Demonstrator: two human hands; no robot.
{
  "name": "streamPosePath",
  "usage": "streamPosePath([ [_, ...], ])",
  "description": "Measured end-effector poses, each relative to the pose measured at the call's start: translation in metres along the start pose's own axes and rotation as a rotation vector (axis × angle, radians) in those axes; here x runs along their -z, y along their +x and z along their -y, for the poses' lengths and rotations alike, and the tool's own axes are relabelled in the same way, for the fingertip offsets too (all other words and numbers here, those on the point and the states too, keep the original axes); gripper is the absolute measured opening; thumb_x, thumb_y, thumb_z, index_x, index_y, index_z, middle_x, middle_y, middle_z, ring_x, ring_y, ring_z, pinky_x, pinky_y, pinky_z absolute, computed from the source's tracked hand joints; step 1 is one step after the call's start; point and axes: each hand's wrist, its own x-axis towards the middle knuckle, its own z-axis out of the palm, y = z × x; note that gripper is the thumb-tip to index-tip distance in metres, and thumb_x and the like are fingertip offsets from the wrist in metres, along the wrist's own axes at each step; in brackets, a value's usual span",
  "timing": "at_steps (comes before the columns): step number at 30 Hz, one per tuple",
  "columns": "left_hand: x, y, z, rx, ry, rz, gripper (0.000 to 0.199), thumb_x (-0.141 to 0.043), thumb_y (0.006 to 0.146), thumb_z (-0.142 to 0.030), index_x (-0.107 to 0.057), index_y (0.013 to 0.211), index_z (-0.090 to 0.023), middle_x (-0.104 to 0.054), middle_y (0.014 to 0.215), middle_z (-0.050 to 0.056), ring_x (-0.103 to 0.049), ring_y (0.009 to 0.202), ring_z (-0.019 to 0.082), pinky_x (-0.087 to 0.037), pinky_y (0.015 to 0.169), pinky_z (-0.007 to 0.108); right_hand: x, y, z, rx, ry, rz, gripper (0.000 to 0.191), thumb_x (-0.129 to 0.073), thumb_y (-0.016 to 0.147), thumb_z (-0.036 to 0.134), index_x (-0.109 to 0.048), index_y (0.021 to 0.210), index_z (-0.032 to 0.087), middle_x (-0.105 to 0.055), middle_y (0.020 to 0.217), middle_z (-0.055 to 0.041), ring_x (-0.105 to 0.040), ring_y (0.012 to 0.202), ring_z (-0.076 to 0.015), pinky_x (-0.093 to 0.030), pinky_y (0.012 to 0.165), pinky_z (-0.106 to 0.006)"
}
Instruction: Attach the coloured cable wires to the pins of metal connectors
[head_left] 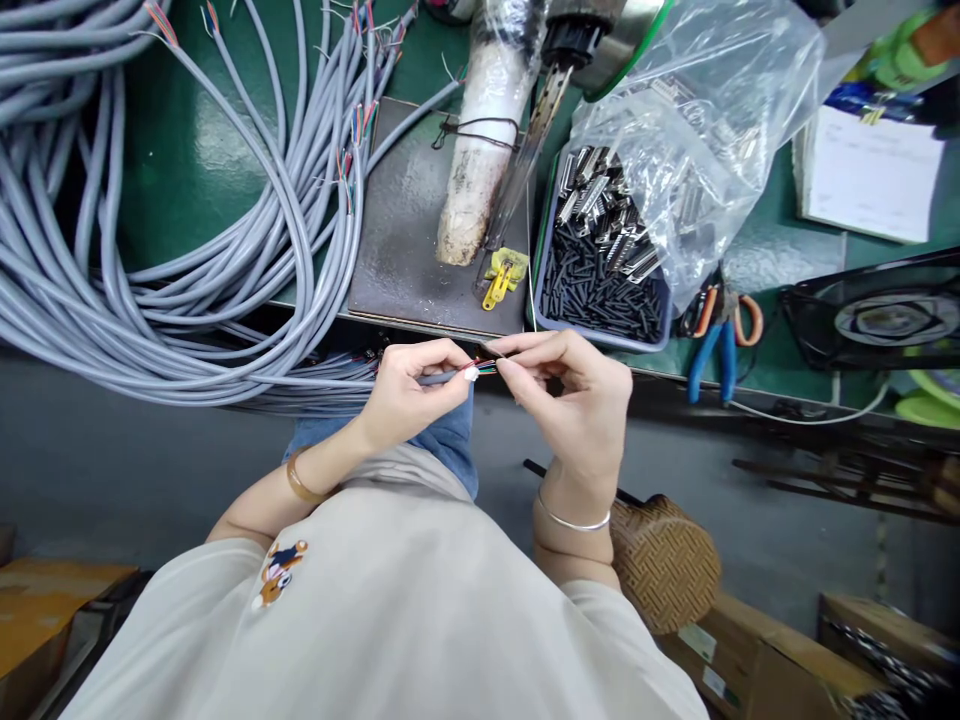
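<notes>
My left hand is closed around the stripped end of a grey cable, in front of the bench edge. Thin red, green and dark wires stick out of that end toward the right. Thumb and forefinger of my right hand pinch at the tips of these wires; a small dark piece shows by the fingertips, too small to name. Just beyond the hands, a plastic bin holds many short black tubes and metal connectors.
Bundled grey cables cover the bench's left side. A soldering iron and a white wrapped tube hang over a dark plate with a yellow clip. Right are pliers, a plastic bag and a stool.
</notes>
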Motion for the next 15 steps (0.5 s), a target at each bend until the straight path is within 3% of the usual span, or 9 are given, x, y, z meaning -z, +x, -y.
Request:
streamPosePath([
  [5, 0.0, 0.001, 0.0, -0.016, 0.039, 0.05, 0.016, -0.065, 0.08, -0.02, -0.064, 0.065, -0.015, -0.059, 0.06, -0.001, -0.046, 0.053, 0.008, -0.035, 0.052, 0.021, -0.003, 0.003, -0.003, 0.058, 0.004, 0.038, 0.018, -0.07, 0.088, 0.017, -0.06, 0.074, 0.021, -0.072, 0.081, 0.0028, -0.047, 0.053, -0.0049, -0.036, 0.046, -0.022],
  [7, 0.001, 0.001, -0.001, -0.022, 0.049, 0.058, 0.018, -0.064, 0.082, -0.02, -0.063, 0.064, -0.015, -0.056, 0.059, -0.002, -0.043, 0.052, 0.007, -0.032, 0.051, 0.02, 0.002, 0.006, -0.003, 0.101, 0.008, -0.098, 0.016, -0.07, 0.088, 0.017, -0.061, 0.076, 0.022, -0.072, 0.081, 0.0027, -0.052, 0.055, -0.0058, -0.038, 0.047, -0.023],
  [9, 0.003, -0.001, -0.007, -0.066, 0.084, 0.114, 0.017, -0.062, 0.083, -0.018, -0.063, 0.067, -0.016, -0.058, 0.06, -0.002, -0.042, 0.051, 0.007, -0.031, 0.05, 0.02, 0.012, 0.007, -0.002, 0.165, 0.016, -0.316, 0.013, -0.072, 0.089, 0.02, -0.063, 0.079, 0.024, -0.072, 0.08, 0.0027, -0.054, 0.051, -0.0066, -0.037, 0.044, -0.024],
  [12, 0.006, -0.007, -0.029, -0.204, 0.256, 0.356, 0.014, -0.058, 0.082, -0.011, -0.065, 0.073, -0.018, -0.067, 0.069, 0.001, -0.05, 0.056, 0.009, -0.034, 0.053, 0.022, 0.031, 0.006, 0.003, 0.348, -0.065, -0.563, 0.008, -0.073, 0.09, 0.033, -0.07, 0.085, 0.027, -0.065, 0.066, 0.0041, -0.051, 0.043, -0.0083, -0.032, 0.039, -0.027],
  [14, 0.01, -0.012, -0.051, -0.246, 0.368, 0.603, 0.019, -0.056, 0.078, -0.005, -0.059, 0.066, -0.02, -0.064, 0.065, 0.002, -0.05, 0.055, 0.012, -0.033, 0.052, 0.026, 0.043, 0.005, 0.007, 0.441, -0.209, -0.575, 0.007, -0.072, 0.091, 0.036, -0.072, 0.094, 0.03, -0.059, 0.059, 0.0047, -0.049, 0.042, -0.0099, -0.03, 0.04, -0.03],
  [15, 0.012, -0.014, -0.062, -0.258, 0.335, 0.739, 0.022, -0.055, 0.076, -0.002, -0.057, 0.063, -0.02, -0.064, 0.063, 0.001, -0.048, 0.053, 0.012, -0.032, 0.05, 0.027, 0.049, 0.006, 0.009, 0.442, -0.291, -0.514, 0.009, -0.07, 0.092, 0.034, -0.072, 0.1, 0.031, -0.059, 0.06, 0.0049, -0.048, 0.042, -0.0104, -0.029, 0.042, -0.031],
])
